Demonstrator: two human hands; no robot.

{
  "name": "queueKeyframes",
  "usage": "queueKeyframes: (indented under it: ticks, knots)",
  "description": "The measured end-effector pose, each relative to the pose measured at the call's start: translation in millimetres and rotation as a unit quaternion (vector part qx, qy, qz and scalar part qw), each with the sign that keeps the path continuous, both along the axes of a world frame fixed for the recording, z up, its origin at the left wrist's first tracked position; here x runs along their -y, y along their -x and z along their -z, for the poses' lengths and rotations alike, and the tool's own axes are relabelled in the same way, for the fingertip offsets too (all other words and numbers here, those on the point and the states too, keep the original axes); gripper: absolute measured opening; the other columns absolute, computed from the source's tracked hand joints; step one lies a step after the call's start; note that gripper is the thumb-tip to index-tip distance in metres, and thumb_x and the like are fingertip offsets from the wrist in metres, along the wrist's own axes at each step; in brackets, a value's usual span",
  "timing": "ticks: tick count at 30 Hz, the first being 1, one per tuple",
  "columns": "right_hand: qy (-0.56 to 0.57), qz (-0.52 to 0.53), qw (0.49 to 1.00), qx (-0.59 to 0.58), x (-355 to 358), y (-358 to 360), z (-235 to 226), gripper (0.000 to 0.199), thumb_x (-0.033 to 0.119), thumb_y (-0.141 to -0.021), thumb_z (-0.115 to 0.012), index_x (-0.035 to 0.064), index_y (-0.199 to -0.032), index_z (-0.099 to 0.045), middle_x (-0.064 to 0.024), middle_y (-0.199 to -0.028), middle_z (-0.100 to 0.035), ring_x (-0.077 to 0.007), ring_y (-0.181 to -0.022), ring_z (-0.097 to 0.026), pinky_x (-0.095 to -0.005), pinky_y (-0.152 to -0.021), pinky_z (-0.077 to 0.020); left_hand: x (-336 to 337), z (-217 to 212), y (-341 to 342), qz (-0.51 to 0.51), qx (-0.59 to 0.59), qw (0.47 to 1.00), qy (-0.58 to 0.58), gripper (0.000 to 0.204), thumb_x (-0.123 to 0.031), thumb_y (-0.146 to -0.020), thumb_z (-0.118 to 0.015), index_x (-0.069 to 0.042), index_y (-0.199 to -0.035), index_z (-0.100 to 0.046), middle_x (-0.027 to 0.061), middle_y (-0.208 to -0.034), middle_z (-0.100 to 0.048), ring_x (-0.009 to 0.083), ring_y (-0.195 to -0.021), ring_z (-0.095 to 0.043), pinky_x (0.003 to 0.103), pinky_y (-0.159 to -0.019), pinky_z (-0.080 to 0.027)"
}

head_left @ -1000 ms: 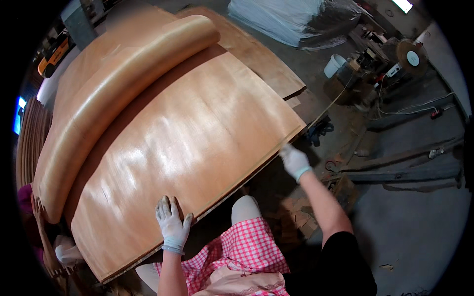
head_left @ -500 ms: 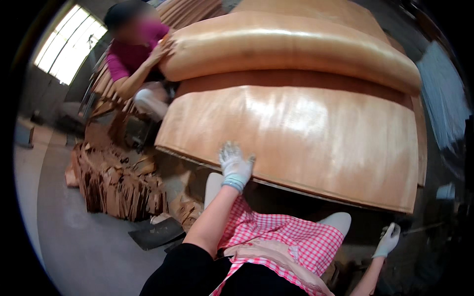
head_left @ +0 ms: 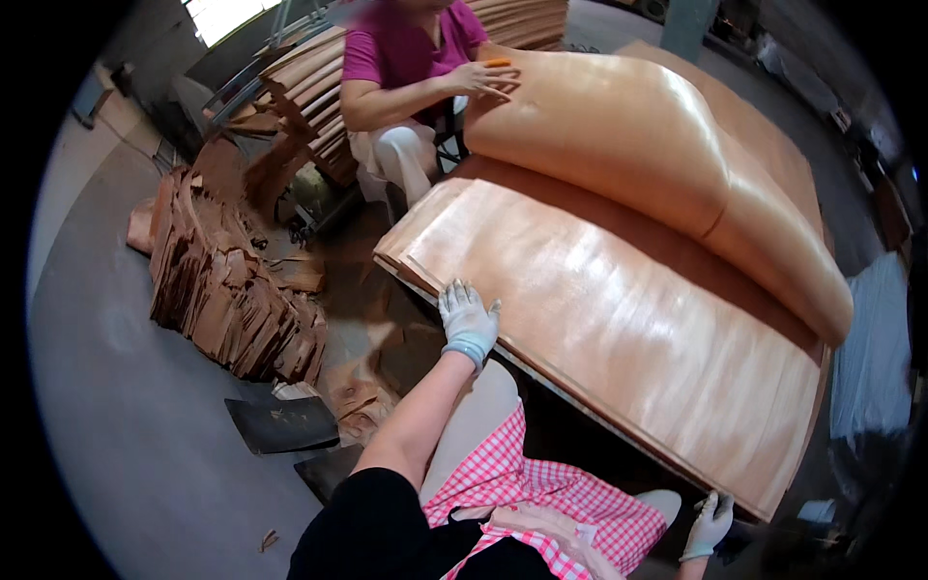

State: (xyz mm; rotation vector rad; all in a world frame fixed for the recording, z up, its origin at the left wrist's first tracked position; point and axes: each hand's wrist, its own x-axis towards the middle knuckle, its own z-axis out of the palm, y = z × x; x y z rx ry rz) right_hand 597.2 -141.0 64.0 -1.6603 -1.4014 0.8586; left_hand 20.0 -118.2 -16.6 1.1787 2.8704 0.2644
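A wide stack of reddish-tan wood veneer sheets lies in front of me. Its top sheet is folded back over the far side in a big glossy curl. My left hand, in a white glove, rests flat on the near edge toward the left corner, fingers stretched and thumb apart. At the right end of that edge is my gloved right hand, its fingertips drawn together against the rim. What they pinch, if anything, is too small to make out.
Across to the left sits a co-worker in a magenta top, a hand with something orange on the curled sheet. A heap of torn veneer scraps and a dark flat panel lie at left. Clear plastic sheeting hangs at right.
My view has turned, so the stack now slants down to the right. My right hand has come from off the stack to its near right edge. My left hand stays flat on the sheet.
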Motion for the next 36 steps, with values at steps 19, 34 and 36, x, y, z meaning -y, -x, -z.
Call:
queueKeyframes:
  ticks: [19,34,36]
  knots:
    - [0.027,-0.001,1.000,0.007,-35,54,-11,0.017,0.018,-0.099,-0.055,0.0062,-0.087,-0.053,-0.0007,-0.062,-0.053,-0.0052,-0.050,-0.043,-0.0207,-0.045,-0.0312,54,-13,153,-0.081,-0.057,0.982,-0.160,0.055,-0.048,-0.077,-0.072,-0.010,-0.115,-0.065,0.0148,-0.136,-0.051,0.0314,-0.135,-0.035,0.049,-0.118,-0.014]
    - [0.053,0.009,0.999,-0.010,-26,57,-7,0.014,0.016,-0.099,-0.054,0.0068,-0.089,-0.054,-0.0021,-0.063,-0.056,-0.0056,-0.049,-0.043,-0.0210,-0.044,-0.0300,37,-11,167,-0.108,-0.053,0.982,-0.147,0.026,-0.033,-0.078,-0.070,-0.015,-0.096,-0.074,0.0082,-0.130,-0.058,0.0285,-0.133,-0.039,0.046,-0.117,-0.019]
    - [0.055,0.011,0.998,-0.008,-27,58,-7,0.013,0.016,-0.099,-0.054,0.0065,-0.090,-0.054,-0.0023,-0.063,-0.056,-0.0057,-0.049,-0.043,-0.0210,-0.045,-0.0299,40,-17,172,-0.077,-0.076,0.977,-0.181,0.024,-0.031,-0.080,-0.069,-0.013,-0.096,-0.073,0.0091,-0.128,-0.060,0.0292,-0.131,-0.042,0.046,-0.116,-0.022]
